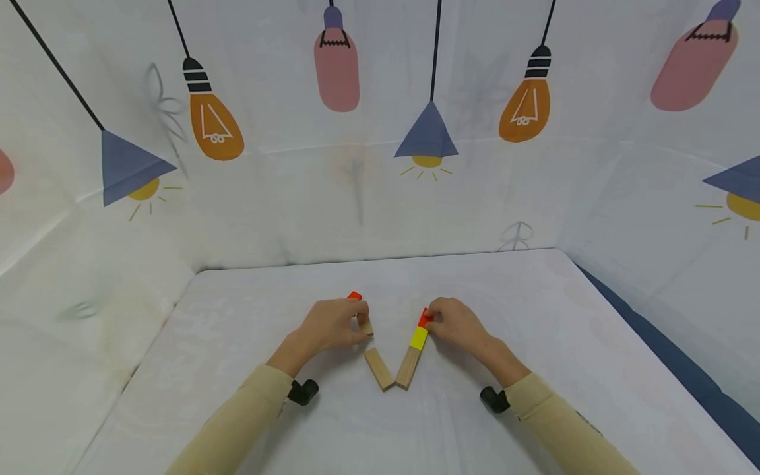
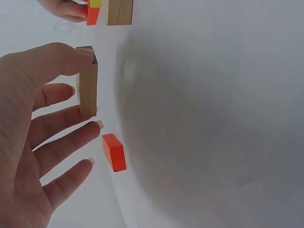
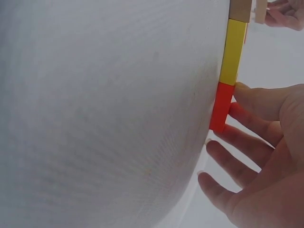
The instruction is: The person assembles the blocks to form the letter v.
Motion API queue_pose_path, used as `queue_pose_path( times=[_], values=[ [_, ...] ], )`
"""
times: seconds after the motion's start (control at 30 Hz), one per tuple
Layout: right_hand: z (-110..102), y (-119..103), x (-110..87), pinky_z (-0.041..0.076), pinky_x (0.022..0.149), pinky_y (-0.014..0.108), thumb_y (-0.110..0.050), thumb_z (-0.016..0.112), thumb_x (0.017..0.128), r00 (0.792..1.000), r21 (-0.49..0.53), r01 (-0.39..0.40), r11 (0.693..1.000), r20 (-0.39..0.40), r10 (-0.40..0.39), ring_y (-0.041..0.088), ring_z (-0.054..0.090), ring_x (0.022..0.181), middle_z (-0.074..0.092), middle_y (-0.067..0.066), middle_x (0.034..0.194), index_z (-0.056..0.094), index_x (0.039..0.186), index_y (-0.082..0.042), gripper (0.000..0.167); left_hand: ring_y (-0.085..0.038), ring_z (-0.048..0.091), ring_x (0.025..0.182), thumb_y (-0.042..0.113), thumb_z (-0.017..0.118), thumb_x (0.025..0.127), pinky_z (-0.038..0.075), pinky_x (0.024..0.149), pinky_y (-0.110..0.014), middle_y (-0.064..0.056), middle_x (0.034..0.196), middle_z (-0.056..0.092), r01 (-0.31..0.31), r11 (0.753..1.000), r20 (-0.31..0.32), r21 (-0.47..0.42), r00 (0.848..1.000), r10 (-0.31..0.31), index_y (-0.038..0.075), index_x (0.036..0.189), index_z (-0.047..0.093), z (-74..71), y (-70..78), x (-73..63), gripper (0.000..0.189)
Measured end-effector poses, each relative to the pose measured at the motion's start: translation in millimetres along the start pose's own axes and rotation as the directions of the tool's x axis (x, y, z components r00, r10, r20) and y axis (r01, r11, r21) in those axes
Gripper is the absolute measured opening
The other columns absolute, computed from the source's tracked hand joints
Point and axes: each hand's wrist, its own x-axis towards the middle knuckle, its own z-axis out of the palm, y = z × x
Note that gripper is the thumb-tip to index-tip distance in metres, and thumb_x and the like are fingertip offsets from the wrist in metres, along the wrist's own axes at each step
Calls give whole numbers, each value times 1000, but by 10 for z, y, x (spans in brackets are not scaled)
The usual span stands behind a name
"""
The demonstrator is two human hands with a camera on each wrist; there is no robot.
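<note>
My left hand (image 1: pixel 332 323) pinches a plain wooden block (image 2: pixel 88 90) between thumb and fingers, above the table. Close by lies an orange-red block (image 2: pixel 115 154), mostly behind that hand in the head view. A second wooden block (image 1: pixel 379 369) lies slanted below the left hand. Its lower end is near another wooden block (image 1: pixel 408 368), so the two form a V. Up the V's right arm follow a yellow block (image 1: pixel 418 338) and a red block (image 1: pixel 423 318), end to end. My right hand (image 1: pixel 460 324) grips the red block, thumb by its joint with the yellow one.
A white-covered table (image 1: pixel 249 290) carries the blocks. Behind and beside it hangs a pale cloth (image 1: pixel 285 198) printed with lamps and bulbs. Dark blue fabric (image 1: pixel 683 356) shows past the table's right edge. Each wrist wears a small black device (image 1: pixel 303 392).
</note>
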Motion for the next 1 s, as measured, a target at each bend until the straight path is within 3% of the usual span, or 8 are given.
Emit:
queue_pose_path(
  times=[0.47,1.0],
  values=[
    [-20,-30,-3,52,89,42,-15,75,85,1000,-13,3,1000,3,-3,19,60,93,72,3,101,74,95,-10,11,-5,48,66,42,77,80,38,59,-23,14,83,65,34,999,-22,-32,999,-34,27,91,63,44,-44,-120,24],
    [-30,-41,-19,52,87,42,-13,74,86,1000,-1,10,1000,5,-10,22,61,93,72,4,102,74,96,-8,11,-4,48,66,44,78,80,38,59,-22,17,76,57,10,1000,-35,8,999,-9,27,88,61,126,-41,-218,25]
  ],
)
